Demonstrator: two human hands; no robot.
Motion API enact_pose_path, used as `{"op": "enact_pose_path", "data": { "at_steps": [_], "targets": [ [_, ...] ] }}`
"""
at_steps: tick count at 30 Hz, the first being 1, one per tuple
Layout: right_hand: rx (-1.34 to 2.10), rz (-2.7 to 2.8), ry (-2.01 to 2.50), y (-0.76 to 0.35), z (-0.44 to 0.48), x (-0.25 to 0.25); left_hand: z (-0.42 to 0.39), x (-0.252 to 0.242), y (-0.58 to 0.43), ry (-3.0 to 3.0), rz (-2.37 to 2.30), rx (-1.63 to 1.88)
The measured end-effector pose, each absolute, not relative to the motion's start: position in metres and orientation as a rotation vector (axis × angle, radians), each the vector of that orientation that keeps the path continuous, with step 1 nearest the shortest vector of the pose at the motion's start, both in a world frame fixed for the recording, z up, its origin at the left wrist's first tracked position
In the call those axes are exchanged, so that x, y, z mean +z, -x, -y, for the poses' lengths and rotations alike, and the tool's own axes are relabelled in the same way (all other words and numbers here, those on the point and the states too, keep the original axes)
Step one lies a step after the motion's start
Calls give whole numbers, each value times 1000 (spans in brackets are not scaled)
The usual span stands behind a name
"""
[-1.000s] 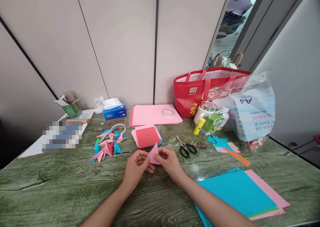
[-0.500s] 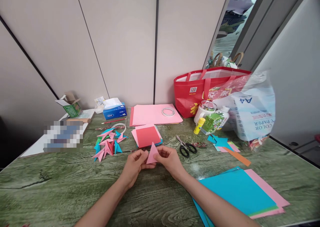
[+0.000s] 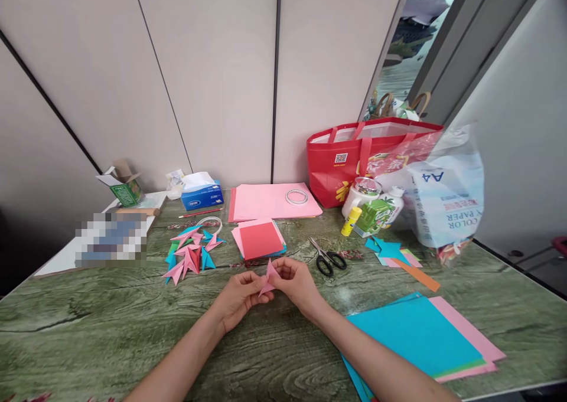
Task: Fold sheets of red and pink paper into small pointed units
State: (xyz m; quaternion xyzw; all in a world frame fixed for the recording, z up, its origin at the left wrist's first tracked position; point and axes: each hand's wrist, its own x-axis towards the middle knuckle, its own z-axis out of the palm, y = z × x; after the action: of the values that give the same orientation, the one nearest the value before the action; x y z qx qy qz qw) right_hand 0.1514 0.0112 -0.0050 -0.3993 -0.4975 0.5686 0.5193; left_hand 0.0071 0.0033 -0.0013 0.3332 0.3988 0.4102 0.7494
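Note:
A small pink folded paper piece [image 3: 267,279] is pinched between both my hands above the green wood-grain table [image 3: 110,325]. My left hand [image 3: 241,297] grips its lower left side with curled fingers. From the right, my right hand [image 3: 296,282] pinches its upper edge. The paper now looks narrow and pointed. Just beyond my hands lies a stack of small red and pink paper squares [image 3: 259,240]. A pile of folded pink and blue paper shapes [image 3: 190,254] sits to the left of that stack.
Black scissors [image 3: 326,259] lie right of my hands. Large blue and pink sheets [image 3: 420,337] rest at the near right. Further back are pink sheets with a tape roll [image 3: 296,197], a tissue box [image 3: 201,192], a glue stick [image 3: 349,221], a red bag [image 3: 354,154] and a paper pack [image 3: 443,195].
The pink piece has gone from a wide triangle to a narrower pointed shape between my fingers. My hands stayed in about the same place, shifting slightly.

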Motion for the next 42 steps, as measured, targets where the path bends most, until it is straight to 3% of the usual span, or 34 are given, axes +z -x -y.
{"op": "enact_pose_path", "data": {
  "at_steps": [8,21,42],
  "targets": [
    [1368,1182,938,-154,-13,-3,-5,2,-3,-781,-848,736],
    [1394,1077,957,-149,-11,-1,3,4,-16,-915,-1001,936],
    [1454,1102,917,-151,-12,-1,2,6,-14,-1013,-909,898]
  ]
}}
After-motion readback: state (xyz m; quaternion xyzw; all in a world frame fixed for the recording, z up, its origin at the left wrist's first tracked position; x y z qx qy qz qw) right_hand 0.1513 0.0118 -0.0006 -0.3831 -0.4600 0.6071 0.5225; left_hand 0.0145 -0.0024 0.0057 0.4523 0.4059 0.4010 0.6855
